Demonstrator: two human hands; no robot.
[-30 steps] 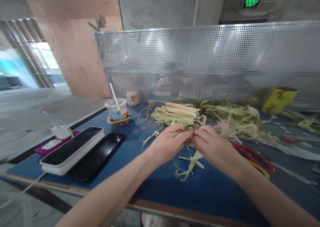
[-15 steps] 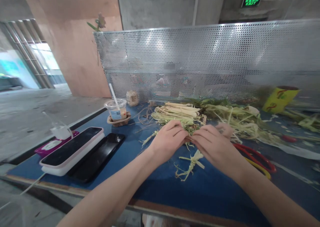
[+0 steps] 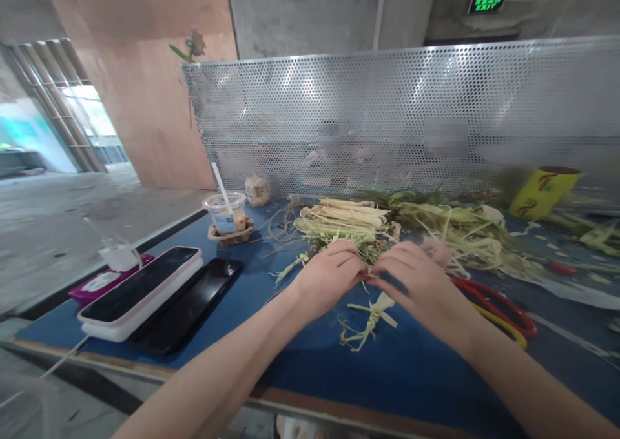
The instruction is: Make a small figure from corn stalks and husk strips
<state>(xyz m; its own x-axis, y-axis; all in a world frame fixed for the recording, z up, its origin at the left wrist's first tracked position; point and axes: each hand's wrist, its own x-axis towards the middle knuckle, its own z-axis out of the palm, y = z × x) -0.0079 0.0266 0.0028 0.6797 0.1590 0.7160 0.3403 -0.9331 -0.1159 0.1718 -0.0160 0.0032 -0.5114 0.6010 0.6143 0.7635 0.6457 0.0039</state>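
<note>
Over the blue tabletop (image 3: 300, 355), my left hand (image 3: 332, 271) and my right hand (image 3: 419, 281) meet fingertip to fingertip. Both are closed in a pinch; whatever lies between the fingertips is too small and hidden to name. Just behind them lies a bundle of pale dried husk strips (image 3: 346, 216), with thin green stems (image 3: 372, 248) at its near side. A small knotted piece of husk (image 3: 374, 316) with frayed ends rests on the table in front of the fingers. Red-handled scissors or a similar looped tool (image 3: 504, 303) sits beside my right wrist.
On the left are a black phone (image 3: 194, 303), a pink-edged phone on a white box (image 3: 145, 287) and a drink cup (image 3: 225, 213) with a straw. More husks (image 3: 450, 232) and a yellow roll (image 3: 545, 190) lie right. A perforated metal screen (image 3: 368, 122) stands behind.
Both hands have shifted slightly downward, still together at the fingertips. The right fingers have curled and spread a little differently. The items on the table stay where they were.
</note>
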